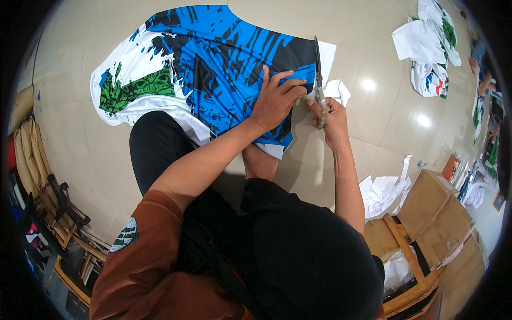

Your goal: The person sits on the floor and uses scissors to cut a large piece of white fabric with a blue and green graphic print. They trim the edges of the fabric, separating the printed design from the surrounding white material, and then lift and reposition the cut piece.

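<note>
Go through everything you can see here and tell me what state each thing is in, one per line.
Printed fabric: spread flat on the floor, pressed down by the left hand.
Scissors: gripped in the right hand, blades along the fabric's right edge; open or shut unclear.
Left hand: open, palm down on the fabric.
Right hand: shut around the scissors' handles.
White offcuts: loose beside the scissors.
Cardboard boxes: closed.

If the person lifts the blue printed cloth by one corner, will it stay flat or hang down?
The blue printed cloth would probably hang limp: it lies in soft folds on the floor. It seems light, since the left hand pins it flat while the right hand works the scissors.
</note>
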Demonstrator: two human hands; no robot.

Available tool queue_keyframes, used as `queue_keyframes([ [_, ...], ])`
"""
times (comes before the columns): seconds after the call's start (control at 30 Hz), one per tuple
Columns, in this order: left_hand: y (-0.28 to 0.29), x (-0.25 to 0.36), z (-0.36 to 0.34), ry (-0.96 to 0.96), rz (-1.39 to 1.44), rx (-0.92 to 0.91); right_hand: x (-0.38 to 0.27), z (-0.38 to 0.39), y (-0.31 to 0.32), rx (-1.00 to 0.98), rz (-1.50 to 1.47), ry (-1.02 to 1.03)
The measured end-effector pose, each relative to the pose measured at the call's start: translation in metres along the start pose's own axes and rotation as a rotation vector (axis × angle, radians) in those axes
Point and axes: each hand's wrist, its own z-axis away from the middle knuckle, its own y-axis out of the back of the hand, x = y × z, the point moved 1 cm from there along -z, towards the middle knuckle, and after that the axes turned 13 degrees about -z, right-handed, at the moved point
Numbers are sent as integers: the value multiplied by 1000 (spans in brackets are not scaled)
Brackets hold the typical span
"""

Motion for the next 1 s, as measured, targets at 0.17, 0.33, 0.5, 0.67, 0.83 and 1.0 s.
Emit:
queue_keyframes([
  [0.17, -2, -1, 0, 1, 4, 1, 2, 0, -1, 21, -20, -15],
  [0.33, -1, -4, -2, 30, 87, -30, -1, 4, 7, 47, 46, -8],
  [0.5, 24, -26, -20, 157, 288, -84, 30, 46, 53, 275, 126, 30],
  [0.67, 82, -59, -45, -7, -55, -177, 108, 136, 160, 576, 157, 89],
  [0.83, 103, -84, -19, -180, -253, -351, 214, 226, 271, 1086, 324, 141],
  [1.0, 98, -74, -40, 190, 61, -326, 213, 276, 255, 1151, 383, 17],
])
